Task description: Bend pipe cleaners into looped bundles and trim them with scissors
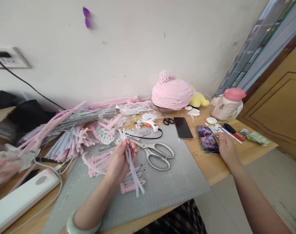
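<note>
Pale green bangle (73,224) on the left arm, pale fuzzy strips (134,177) in the left hand (119,161)
Left fingers are closed around the strips, above the grey mat (172,182); the right hand (226,148) has a fingertip at the lit phone (209,139) on the wooden table (218,170), if gripping I cannot tell; marks on the steel scissors (148,150) are too small to read

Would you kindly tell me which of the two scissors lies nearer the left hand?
The larger pair of scissors, with pale grey handles, lies right beside the left hand; the smaller black-handled scissors lie farther back, next to the dark-screened phone.
</note>
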### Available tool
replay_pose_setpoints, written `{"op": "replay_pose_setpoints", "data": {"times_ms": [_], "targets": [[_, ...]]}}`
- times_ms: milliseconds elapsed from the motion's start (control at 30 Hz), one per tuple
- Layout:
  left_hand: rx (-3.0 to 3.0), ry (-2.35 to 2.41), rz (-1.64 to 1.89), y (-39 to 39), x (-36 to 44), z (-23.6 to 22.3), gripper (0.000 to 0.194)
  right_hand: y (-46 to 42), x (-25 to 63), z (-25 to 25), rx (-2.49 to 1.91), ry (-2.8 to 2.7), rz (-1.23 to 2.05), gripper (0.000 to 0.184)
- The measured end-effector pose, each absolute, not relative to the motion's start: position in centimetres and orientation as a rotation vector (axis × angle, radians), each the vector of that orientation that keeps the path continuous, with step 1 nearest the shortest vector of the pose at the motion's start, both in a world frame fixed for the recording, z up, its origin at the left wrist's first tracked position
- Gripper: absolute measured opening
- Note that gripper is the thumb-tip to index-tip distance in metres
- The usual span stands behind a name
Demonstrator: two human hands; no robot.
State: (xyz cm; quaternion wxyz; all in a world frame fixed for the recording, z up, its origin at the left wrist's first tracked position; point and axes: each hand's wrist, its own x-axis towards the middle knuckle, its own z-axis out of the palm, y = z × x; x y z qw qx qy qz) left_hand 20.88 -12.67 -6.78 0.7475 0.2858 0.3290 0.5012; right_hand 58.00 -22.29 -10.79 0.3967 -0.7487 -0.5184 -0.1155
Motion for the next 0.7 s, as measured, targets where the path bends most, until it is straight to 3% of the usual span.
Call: {"op": "replay_pose_setpoints", "data": {"times_ms": [167,333,433,567,700], "targets": [[0.642,0.720,1.134,-13.1,21.3,-6.8,0.017,-21.0,51.5,-7.0,-1.831,-1.197,-0.125,0.031],[0.753,0.677,1.125,-14.6,21.7,-6.3,0.017,-19.4,39.1,-3.3,-1.504,-1.690,0.458,0.024],[0.757,0.681,1.095,-15.1,21.7,-6.2,0.016,-18.2,34.2,-3.0,-1.342,-1.869,0.687,0.030],[0.745,0.706,1.103,-14.9,21.4,-6.5,0.017,-16.5,32.8,-4.4,-1.320,-1.825,0.949,0.013],[0.812,0.731,1.116,-14.4,21.3,-6.7,0.012,-15.9,33.6,-5.2,-1.372,-1.786,1.062,0.021]]}}
